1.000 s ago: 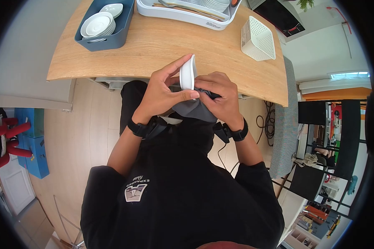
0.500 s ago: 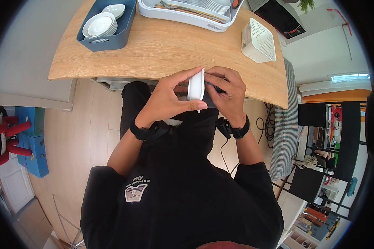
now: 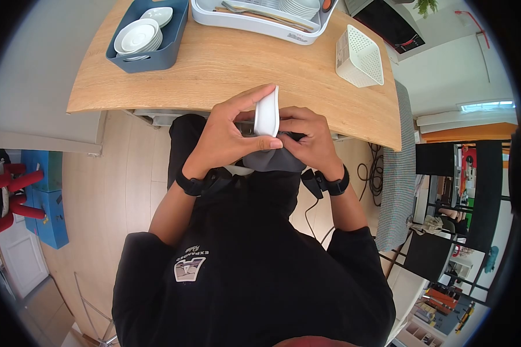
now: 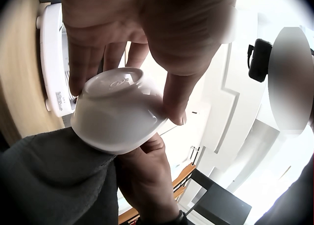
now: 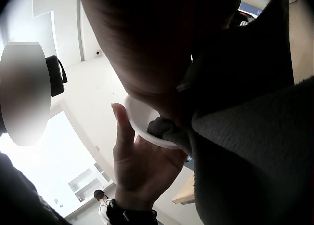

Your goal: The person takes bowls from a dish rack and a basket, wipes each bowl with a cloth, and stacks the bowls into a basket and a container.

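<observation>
Over the table's near edge, my left hand (image 3: 223, 136) holds a small white bowl (image 3: 266, 113) tipped on its side, thumb at the lower end of the rim and fingers at the upper end. In the left wrist view the bowl's glossy outside and round foot (image 4: 115, 82) face the camera. My right hand (image 3: 314, 139) grips a dark grey cloth (image 3: 272, 162), its fingers at the bowl's mouth. Part of the cloth is bunched inside the bowl (image 5: 140, 112) in the right wrist view; the rest hangs below the hands. Fingertips of the right hand are partly hidden.
On the wooden table (image 3: 214, 72) stand a blue bin (image 3: 162, 61) with stacked white dishes at left, a white dish rack (image 3: 300, 39) with dishes and utensils at the back, and a white perforated basket (image 3: 345, 63) at right. A black microwave (image 3: 385, 23) sits beyond.
Both hands and the bowl shifted right and toward the body, then partly back up and left. The right hand moved along the bowl's mouth with the cloth, which hangs in fuller view again.
</observation>
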A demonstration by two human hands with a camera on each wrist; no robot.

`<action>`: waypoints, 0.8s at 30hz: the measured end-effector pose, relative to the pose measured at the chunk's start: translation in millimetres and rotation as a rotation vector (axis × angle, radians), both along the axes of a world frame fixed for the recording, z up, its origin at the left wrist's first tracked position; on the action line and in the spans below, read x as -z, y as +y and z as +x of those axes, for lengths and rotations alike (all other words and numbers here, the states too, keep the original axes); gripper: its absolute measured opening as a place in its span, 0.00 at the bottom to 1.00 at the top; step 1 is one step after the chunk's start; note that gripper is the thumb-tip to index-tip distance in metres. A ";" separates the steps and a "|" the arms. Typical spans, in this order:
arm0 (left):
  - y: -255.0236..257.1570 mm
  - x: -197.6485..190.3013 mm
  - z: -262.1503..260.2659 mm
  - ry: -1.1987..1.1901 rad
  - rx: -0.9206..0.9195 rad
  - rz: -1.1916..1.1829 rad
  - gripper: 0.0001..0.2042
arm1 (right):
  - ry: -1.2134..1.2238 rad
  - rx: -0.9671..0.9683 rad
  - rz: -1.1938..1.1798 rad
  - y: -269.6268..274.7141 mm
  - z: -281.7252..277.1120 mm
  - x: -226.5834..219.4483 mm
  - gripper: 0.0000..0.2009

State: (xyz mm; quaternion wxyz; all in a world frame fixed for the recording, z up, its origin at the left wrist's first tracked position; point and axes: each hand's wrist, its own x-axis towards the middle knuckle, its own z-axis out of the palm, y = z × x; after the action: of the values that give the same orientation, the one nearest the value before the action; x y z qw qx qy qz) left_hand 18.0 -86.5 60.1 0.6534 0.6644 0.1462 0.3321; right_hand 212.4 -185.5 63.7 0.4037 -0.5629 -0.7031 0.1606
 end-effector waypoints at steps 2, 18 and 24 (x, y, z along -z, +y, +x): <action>0.2 3.9 1.7 -0.009 0.000 0.005 0.43 | 0.056 -0.016 -0.025 -0.7 1.9 -0.2 0.12; -5.1 4.0 3.2 0.057 0.118 -0.183 0.38 | -0.271 0.244 0.332 5.8 -0.3 -4.4 0.14; -2.4 3.2 2.6 -0.044 0.002 -0.181 0.41 | -0.278 0.219 0.249 5.8 -5.3 -2.0 0.14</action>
State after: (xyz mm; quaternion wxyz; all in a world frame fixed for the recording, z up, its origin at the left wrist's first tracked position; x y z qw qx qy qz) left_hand 20.6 -88.8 56.9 0.7140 0.5954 0.1607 0.3314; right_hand 207.1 -179.8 65.7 0.3842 -0.5984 -0.7012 -0.0515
